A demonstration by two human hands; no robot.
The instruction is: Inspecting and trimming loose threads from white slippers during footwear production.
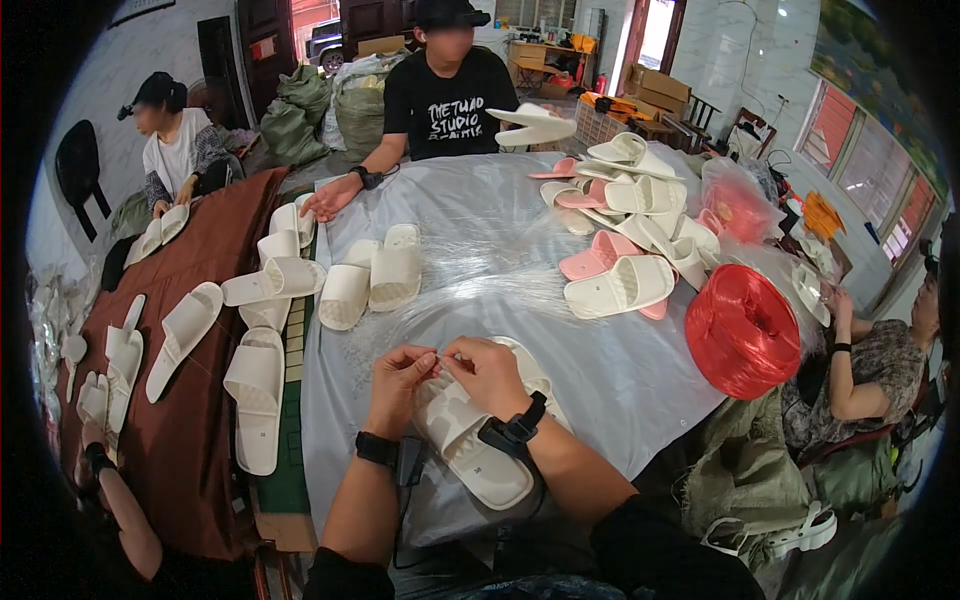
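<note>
My left hand [402, 385] and my right hand [488, 375] meet over a pair of cream slide slippers near the front of the grey-covered table. The fingertips of both hands are pinched close together; whatever is between them is too small to make out. Below my hands lies the nearer slipper [490, 477], its heel toward me and its ribbed strap partly covered by my fingers and wrist. Its mate [532, 368] lies beside it to the right, mostly behind my right hand. Thin clear strands [485, 285] are spread over the cover beyond.
Cream slippers [395, 270] stand at left. Pink and cream slippers [620, 280] are heaped at right, near a red twine roll [742, 330]. Across the table a person [445, 100] holds a slipper [530, 125]. Others work at the brown-covered table [190, 430] and the right edge.
</note>
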